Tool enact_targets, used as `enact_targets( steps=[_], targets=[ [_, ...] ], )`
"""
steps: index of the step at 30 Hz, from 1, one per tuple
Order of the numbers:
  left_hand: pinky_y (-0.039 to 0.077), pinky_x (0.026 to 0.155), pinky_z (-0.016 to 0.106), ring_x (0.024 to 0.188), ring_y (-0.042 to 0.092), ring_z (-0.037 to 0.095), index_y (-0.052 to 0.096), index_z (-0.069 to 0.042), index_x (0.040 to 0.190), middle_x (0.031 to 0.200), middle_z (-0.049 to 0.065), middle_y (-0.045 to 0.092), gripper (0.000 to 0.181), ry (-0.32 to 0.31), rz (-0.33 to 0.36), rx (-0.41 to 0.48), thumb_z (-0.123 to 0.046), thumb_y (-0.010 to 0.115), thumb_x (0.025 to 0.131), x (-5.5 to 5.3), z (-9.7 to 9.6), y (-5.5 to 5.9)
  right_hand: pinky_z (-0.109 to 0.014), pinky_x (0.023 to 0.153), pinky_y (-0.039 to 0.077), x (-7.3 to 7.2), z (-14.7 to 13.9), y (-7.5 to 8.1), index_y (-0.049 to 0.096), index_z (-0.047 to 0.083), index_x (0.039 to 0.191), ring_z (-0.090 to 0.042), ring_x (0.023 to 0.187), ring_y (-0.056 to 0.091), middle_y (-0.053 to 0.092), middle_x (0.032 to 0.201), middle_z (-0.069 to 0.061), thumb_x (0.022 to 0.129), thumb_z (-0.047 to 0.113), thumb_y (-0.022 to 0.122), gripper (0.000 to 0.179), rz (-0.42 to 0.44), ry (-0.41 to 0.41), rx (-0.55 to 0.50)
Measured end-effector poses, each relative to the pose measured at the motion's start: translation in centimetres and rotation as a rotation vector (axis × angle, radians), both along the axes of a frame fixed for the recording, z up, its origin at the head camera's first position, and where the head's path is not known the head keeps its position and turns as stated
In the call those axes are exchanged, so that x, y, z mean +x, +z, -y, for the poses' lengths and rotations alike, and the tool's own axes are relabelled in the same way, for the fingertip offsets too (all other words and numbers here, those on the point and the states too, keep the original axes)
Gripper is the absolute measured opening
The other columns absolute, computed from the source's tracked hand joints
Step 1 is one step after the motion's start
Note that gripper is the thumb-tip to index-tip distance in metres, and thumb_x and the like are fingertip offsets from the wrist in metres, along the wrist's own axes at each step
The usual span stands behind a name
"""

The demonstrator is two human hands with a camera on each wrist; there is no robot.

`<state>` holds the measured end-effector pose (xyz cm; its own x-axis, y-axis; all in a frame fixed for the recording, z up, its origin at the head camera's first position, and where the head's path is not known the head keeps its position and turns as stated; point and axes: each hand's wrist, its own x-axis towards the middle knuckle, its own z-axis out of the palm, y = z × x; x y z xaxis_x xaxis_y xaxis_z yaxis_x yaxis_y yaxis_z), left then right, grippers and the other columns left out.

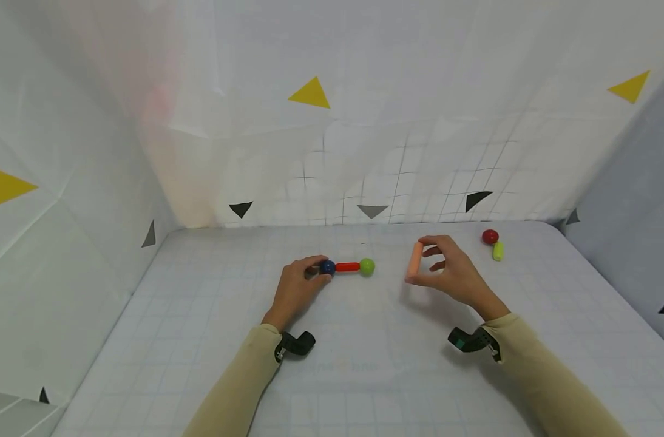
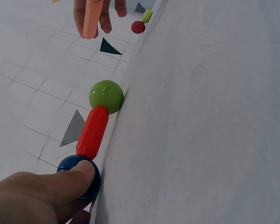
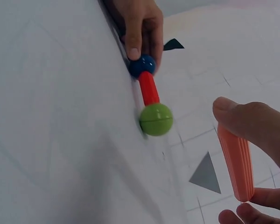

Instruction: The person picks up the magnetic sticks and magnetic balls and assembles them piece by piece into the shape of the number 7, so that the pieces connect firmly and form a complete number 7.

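Note:
My left hand [image 1: 298, 287] pinches a dark blue ball [image 1: 328, 267] between thumb and fingers at the table surface. From that ball a red rod [image 1: 347, 267] runs to a green ball [image 1: 367, 267], the three joined in a line. In the left wrist view the thumb lies over the blue ball [image 2: 79, 173], hiding part of it. To the right, my right hand [image 1: 456, 274] holds an orange rod [image 1: 414, 260] by its two ends, thumb at one and a finger at the other. The orange rod [image 3: 236, 163] is apart from the green ball [image 3: 156, 119].
At the back right of the white table [image 1: 332, 388], a red ball [image 1: 490, 237] lies against a yellow-green rod [image 1: 498, 250]. White sheeting [image 1: 419, 48] with yellow, black and grey triangles walls the back and sides. Each wrist wears a black camera mount.

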<state>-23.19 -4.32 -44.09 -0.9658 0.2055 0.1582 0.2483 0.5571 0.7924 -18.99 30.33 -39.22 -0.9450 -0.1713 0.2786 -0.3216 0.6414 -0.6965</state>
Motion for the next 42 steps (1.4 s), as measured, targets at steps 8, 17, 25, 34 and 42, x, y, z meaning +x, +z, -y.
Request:
enact_targets(
  steps=[8, 17, 25, 34, 42],
  targets=[
    [0.050, 0.095, 0.042, 0.107, 0.060, 0.019, 0.072, -0.024, 0.135, 0.118, 0.000, 0.070, 0.041, -0.010, -0.009, 0.011, -0.023, 0.081, 0.094, 0.0, 0.0, 0.0, -0.050, 0.084, 0.056, 0.4, 1.2, -0.6, 0.051, 0.002, 0.143, -0.029, 0.112, 0.061, 0.055, 0.135, -0.009, 0.076, 0.030, 0.097, 0.086, -0.042, 0.005, -0.024],
    [0.049, 0.097, 0.045, 0.109, 0.061, 0.020, 0.072, -0.023, 0.135, 0.118, 0.001, 0.071, 0.042, -0.011, -0.007, 0.012, -0.022, 0.081, 0.094, 0.1, 0.1, 0.0, -0.049, 0.085, 0.056, 0.6, 2.2, -1.2, 0.050, 0.005, 0.142, -0.027, 0.113, 0.059, 0.055, 0.136, -0.009, 0.075, 0.032, 0.097, 0.086, -0.010, 0.025, -0.049],
    [0.048, 0.098, 0.045, 0.110, 0.062, 0.021, 0.072, -0.023, 0.135, 0.120, 0.002, 0.071, 0.043, -0.017, -0.010, 0.008, -0.022, 0.082, 0.093, 0.1, 0.1, -0.1, -0.049, 0.085, 0.056, 1.0, 3.1, -1.6, 0.051, 0.005, 0.142, -0.031, 0.114, 0.059, 0.054, 0.135, -0.007, 0.076, 0.027, 0.097, 0.083, -0.002, 0.068, -0.075],
    [0.048, 0.098, 0.045, 0.109, 0.063, 0.020, 0.072, -0.023, 0.134, 0.120, 0.001, 0.072, 0.042, -0.020, -0.026, -0.001, -0.023, 0.082, 0.093, 0.0, 0.2, -0.2, -0.047, 0.085, 0.057, 1.3, 4.2, -1.8, 0.052, 0.007, 0.141, -0.034, 0.115, 0.059, 0.055, 0.135, -0.006, 0.076, 0.028, 0.097, 0.082, 0.002, 0.096, -0.084],
    [0.049, 0.099, 0.044, 0.109, 0.065, 0.019, 0.072, -0.019, 0.134, 0.124, 0.001, 0.072, 0.042, -0.047, -0.073, 0.010, -0.022, 0.081, 0.094, -0.3, 0.2, -0.4, -0.045, 0.083, 0.058, 1.6, 5.0, -1.7, 0.052, 0.005, 0.142, -0.034, 0.113, 0.060, 0.056, 0.135, -0.008, 0.075, 0.026, 0.097, 0.083, -0.007, 0.116, -0.076]
  ],
)
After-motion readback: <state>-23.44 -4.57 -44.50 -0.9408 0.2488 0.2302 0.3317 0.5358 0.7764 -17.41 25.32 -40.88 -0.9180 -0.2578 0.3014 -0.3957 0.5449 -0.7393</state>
